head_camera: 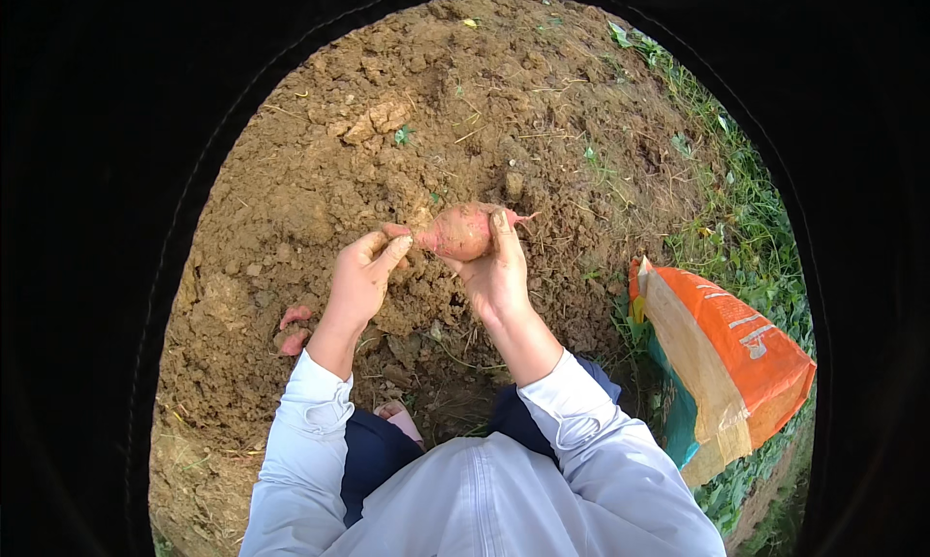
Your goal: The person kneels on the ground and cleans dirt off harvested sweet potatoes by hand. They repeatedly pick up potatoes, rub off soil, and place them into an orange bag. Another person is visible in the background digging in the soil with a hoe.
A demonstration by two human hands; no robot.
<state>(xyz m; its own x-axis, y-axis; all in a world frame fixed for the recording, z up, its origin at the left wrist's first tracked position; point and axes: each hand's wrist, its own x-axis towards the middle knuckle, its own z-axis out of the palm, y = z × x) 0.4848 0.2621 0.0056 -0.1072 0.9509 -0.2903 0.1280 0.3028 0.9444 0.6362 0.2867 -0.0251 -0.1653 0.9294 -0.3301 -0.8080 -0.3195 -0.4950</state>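
A plump, pink-skinned sweet potato (465,231) with soil on it is held between my two hands above the dug earth. My right hand (498,274) grips its round body, thumb on top, near the thin root tail that points right. My left hand (367,270) pinches the narrow neck at its left end between thumb and fingers. Two small reddish sweet potato pieces (294,329) lie on the soil to the left of my left wrist.
Loose clods of brown soil (305,172) spread in front of me. An orange, tan and teal woven sack (726,346) bearing writing lies at the right, on green vines and grass (755,244). My knees and a pink sandal (401,420) show below.
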